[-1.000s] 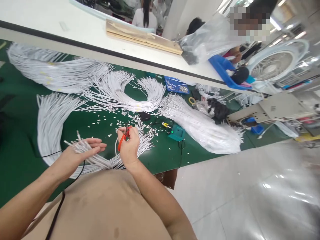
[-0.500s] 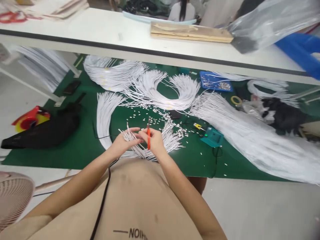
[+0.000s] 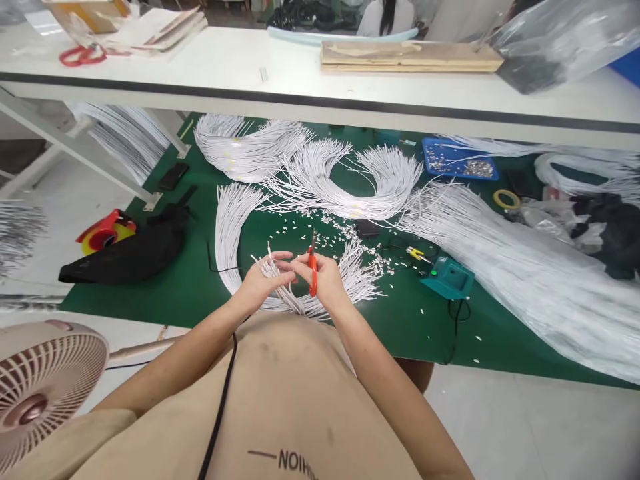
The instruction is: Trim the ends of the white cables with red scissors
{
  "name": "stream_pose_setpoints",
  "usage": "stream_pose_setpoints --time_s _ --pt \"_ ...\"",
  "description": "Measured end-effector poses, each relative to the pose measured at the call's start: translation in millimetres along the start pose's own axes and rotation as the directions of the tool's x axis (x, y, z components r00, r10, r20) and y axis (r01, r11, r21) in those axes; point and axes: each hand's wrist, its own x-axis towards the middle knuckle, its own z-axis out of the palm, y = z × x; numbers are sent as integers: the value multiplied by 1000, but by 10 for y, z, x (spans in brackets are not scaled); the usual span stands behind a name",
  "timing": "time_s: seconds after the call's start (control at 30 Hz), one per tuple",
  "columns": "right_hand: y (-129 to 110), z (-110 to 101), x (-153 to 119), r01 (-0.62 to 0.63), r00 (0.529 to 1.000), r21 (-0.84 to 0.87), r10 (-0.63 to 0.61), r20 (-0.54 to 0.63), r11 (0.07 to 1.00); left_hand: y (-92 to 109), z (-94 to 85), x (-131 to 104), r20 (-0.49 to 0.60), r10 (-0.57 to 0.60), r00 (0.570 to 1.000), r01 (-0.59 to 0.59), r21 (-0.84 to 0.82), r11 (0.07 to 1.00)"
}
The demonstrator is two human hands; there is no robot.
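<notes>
My left hand (image 3: pixel 259 283) is closed around several white wires (image 3: pixel 271 268), whose short ends stick up past the fingers. Close beside it, my right hand (image 3: pixel 325 277) grips small scissors (image 3: pixel 313 272) with orange-red handles, their dark tips pointing away from me. The fingertips of both hands meet or nearly meet over the wires; what lies between them is too small to make out. Under the hands a bundle of white wires (image 3: pixel 227 227) curves across the green mat, its other end (image 3: pixel 357 273) fanning out to the right.
Small white bits (image 3: pixel 345 232) are scattered beyond my hands. More wire bundles (image 3: pixel 370 193) lie behind. To the right are a teal device (image 3: pixel 450 277), a blue tray (image 3: pixel 460 159) and a long wire bundle (image 3: pixel 520 267). A black bag (image 3: pixel 130 250) and a fan (image 3: pixel 45 393) are left.
The view has swung slightly left, so everything sits further right in the picture. My hands keep nearly the same pose, still holding the wires and scissors.
</notes>
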Motion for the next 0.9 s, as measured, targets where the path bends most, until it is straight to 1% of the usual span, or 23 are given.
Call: stream_pose_setpoints --time_s 0.07,0.13,0.2,0.23,0.27,0.33,0.4,0.47,0.57,0.7,0.9 --pt "33 13 -19 64 996 -62 -67 -59 996 -28 4 4 -26 31 999 -31 -9 999" --pt "59 -6 -31 102 990 -142 -114 -81 985 -46 0 10 -26 48 998 -48 -1 999" --pt "69 -60 -39 105 987 -294 -137 -90 950 -55 -11 15 -25 49 998 -49 11 999" --pt "66 -95 -45 94 986 -410 -143 -89 907 -58 -17 15 -30 45 999 -44 15 999" --pt "58 -131 -52 79 987 -538 -143 -78 839 -60 -22 15 -41 36 999 -36 18 999" --pt "32 -189 -71 47 993 -758 -111 -33 651 -63 -28 13 -63 19 998 -18 26 1000" --pt "0 -220 -92 44 998 -874 -59 17 485 -65 -25 11 -79 16 997 -12 41 999" --pt "-29 -228 -108 61 998 -921 -26 56 384 -66 -16 7 -90 21 996 -15 62 998" --pt "-76 -229 -125 79 996 -957 13 86 280 -64 -3 1 -110 31 993 -19 101 995" --pt "-151 -238 -150 102 993 -977 43 112 188 -59 7 -4 -126 44 991 -26 135 990" --pt "-220 -235 -171 121 992 -990 19 122 68 -35 39 -13 -118 70 990 -47 187 981"
